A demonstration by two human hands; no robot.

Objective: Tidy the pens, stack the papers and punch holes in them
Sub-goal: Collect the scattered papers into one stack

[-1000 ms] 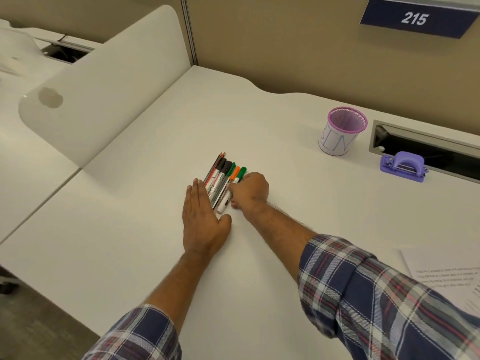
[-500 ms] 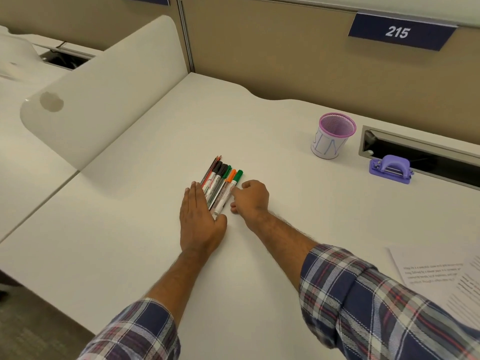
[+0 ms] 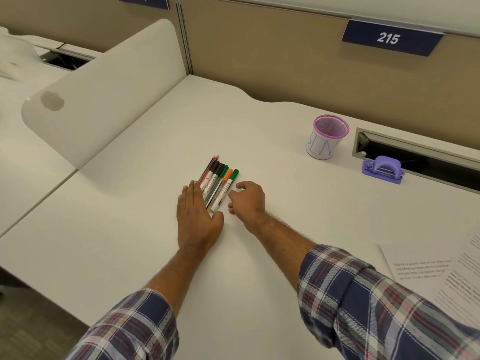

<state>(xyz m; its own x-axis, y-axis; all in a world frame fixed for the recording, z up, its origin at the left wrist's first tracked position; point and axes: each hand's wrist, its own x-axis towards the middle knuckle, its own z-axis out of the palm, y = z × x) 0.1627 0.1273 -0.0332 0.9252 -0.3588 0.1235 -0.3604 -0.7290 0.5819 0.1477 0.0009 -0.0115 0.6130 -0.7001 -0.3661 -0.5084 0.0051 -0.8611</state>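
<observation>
Several pens and markers lie side by side in a tight row on the white desk, caps pointing away from me. My left hand lies flat with straight fingers against the row's left near end. My right hand hovers just right of the row, fingers loosely curled and holding nothing. A purple mesh pen cup stands empty at the back right. Further right, a purple hole punch sits on the desk. Printed papers lie at the right edge.
A white curved divider panel rises along the desk's left side. A tan partition wall with a "215" sign runs along the back. A dark cable slot lies behind the hole punch.
My right hand has drawn back from the pens' right side and no longer touches them. The left hand stays flat at the row. The camera has tilted up slightly.
</observation>
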